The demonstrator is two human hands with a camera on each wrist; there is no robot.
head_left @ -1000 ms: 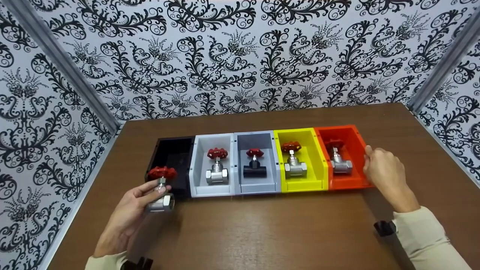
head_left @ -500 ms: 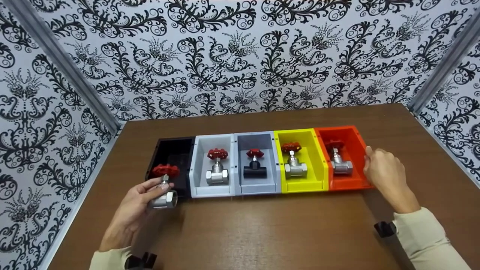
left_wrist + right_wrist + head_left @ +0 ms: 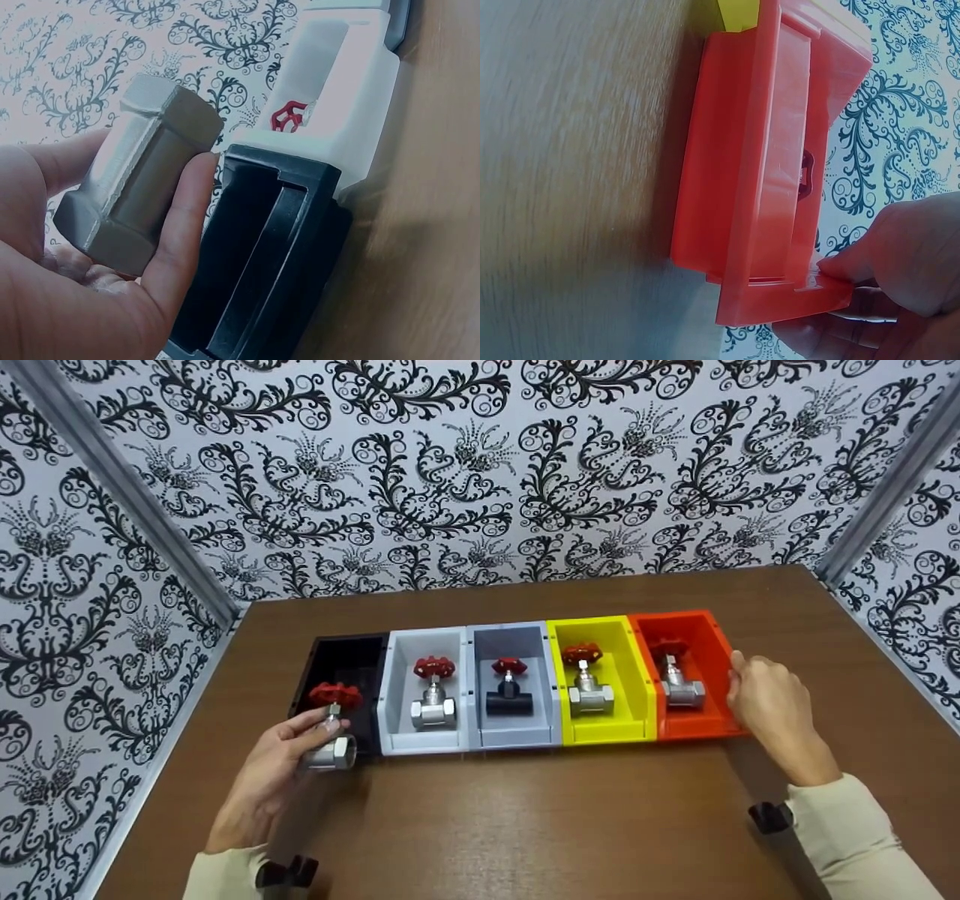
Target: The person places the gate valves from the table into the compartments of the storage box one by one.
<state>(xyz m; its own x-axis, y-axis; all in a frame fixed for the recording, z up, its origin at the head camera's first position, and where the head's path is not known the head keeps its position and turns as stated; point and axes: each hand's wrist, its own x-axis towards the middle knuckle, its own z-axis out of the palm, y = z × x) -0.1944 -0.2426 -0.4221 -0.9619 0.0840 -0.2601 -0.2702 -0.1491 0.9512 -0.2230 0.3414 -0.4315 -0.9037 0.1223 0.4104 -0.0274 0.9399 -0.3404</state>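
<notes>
My left hand (image 3: 274, 757) pinches a metal gate valve (image 3: 330, 751) with a red handwheel by its neck, just over the front of the black bin (image 3: 349, 641). Its hexagonal-ended body (image 3: 139, 176) fills much of the left wrist view, with the handwheel hidden there. At the other end of the row, my right hand (image 3: 772, 705) grips the side wall of the red bin (image 3: 705, 727), thumb on the rim and fingers outside, as the right wrist view shows. Inside the red bin lies another metal valve (image 3: 681, 690) with a red handwheel.
Between the black and red bins stand a white bin (image 3: 425, 742) with a metal valve (image 3: 433, 709), a grey bin (image 3: 515, 736) with a black-bodied valve (image 3: 510, 701), and a yellow bin (image 3: 607, 731) with a metal valve (image 3: 591, 697). Patterned walls (image 3: 480, 472) enclose the brown table (image 3: 480, 825).
My left hand has carried the valve slightly right and up, further over the black bin. The right hand has stayed on the red bin's wall.
</notes>
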